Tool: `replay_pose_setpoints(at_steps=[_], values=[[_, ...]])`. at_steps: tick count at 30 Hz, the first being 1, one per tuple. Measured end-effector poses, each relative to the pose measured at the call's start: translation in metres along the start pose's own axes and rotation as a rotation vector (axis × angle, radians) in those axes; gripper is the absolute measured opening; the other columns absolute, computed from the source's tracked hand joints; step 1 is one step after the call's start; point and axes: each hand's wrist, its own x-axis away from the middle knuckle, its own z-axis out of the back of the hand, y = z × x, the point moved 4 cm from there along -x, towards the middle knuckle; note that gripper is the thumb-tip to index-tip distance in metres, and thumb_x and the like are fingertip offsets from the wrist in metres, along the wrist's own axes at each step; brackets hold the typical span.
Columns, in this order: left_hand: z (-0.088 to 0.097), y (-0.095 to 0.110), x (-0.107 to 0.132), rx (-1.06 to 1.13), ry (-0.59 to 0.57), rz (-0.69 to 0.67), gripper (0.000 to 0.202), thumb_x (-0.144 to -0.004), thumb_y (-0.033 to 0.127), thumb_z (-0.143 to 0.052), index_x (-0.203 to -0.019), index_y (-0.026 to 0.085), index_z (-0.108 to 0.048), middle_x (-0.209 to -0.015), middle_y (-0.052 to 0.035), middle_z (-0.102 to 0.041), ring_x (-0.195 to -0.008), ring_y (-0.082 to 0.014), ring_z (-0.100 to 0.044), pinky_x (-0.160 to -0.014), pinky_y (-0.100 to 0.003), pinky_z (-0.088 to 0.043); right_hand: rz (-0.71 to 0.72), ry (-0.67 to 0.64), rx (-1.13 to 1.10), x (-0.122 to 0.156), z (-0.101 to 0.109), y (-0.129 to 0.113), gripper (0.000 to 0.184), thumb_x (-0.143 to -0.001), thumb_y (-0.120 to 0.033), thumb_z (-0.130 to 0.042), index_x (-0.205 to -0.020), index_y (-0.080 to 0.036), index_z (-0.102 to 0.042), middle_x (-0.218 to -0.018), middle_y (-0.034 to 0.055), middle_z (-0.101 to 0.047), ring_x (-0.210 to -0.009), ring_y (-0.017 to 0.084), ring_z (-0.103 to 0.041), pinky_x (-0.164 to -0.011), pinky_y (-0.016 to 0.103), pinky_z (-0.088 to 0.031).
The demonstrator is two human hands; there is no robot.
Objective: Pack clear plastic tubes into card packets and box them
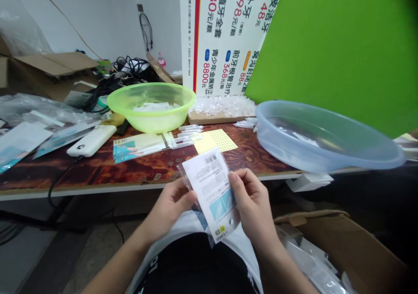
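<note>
Between both hands, just in front of the table edge, is a printed card in a clear plastic bag (212, 194), tilted, with a barcode at its far end and blue pictures nearer me. My left hand (176, 207) pinches its left edge between thumb and fingers. On the opposite edge, my right hand (250, 198) grips with the thumb on top. Beyond them on the table lie a yellow sheet of small stickers (217, 140), several white tube-like pieces (187, 136) and a small stack of blue-and-white printed cards (137, 146).
A green basin (152, 119) and a blue basin (294, 150) hold white pieces. A shallow cardboard tray (222, 117) of small clear parts stands between them. A white power bank (92, 140) with a cable lies left. An open cardboard box (352, 241) of plastic packs sits below right.
</note>
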Motion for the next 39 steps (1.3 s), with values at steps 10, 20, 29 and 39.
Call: replay_pose_setpoints(at_steps=[10,20,29,39], values=[[-0.024,-0.015,0.015,0.227,0.062,-0.003,0.038,-0.086,0.046,-0.067,-0.069,0.018,-0.048,-0.064,0.0038,-0.047,-0.057,-0.0093,-0.041,-0.055,-0.020,-0.038,0.966,-0.002,0.578,0.032,-0.023,-0.031,0.050,-0.085,-0.003,-0.050,-0.129,-0.026,-0.049,-0.118,0.0112,-0.047,-0.109,0.027,-0.049,-0.091,0.045,-0.047],[-0.024,-0.012,0.013,0.172,0.013,-0.062,0.029,-0.088,0.043,-0.065,-0.077,0.017,-0.057,-0.068,0.0040,-0.045,-0.058,-0.0082,-0.035,-0.053,-0.018,-0.035,0.976,-0.102,0.849,0.038,-0.031,-0.036,0.049,-0.089,-0.002,-0.046,-0.129,-0.027,-0.059,-0.147,0.0103,-0.036,-0.131,0.033,-0.033,-0.105,0.051,-0.031],[-0.030,-0.004,0.017,0.004,-0.175,-0.047,0.041,-0.089,0.053,-0.060,-0.072,0.017,-0.055,-0.072,0.0000,-0.055,-0.065,-0.0133,-0.052,-0.062,-0.024,-0.042,-0.070,-0.214,-0.144,0.004,-0.021,0.005,0.088,-0.076,-0.049,-0.076,-0.146,-0.027,-0.026,-0.113,0.0104,-0.062,-0.101,0.027,-0.065,-0.084,0.044,-0.055],[-0.010,-0.004,0.014,-0.244,0.083,-0.147,0.047,-0.088,0.057,-0.059,-0.065,0.018,-0.047,-0.063,0.0022,-0.047,-0.062,-0.0127,-0.046,-0.060,-0.025,-0.035,-0.259,-0.116,-0.248,0.014,-0.028,0.000,0.087,-0.065,-0.039,-0.086,-0.135,-0.027,-0.036,-0.086,0.0001,-0.068,-0.074,0.018,-0.066,-0.068,0.027,-0.053]])
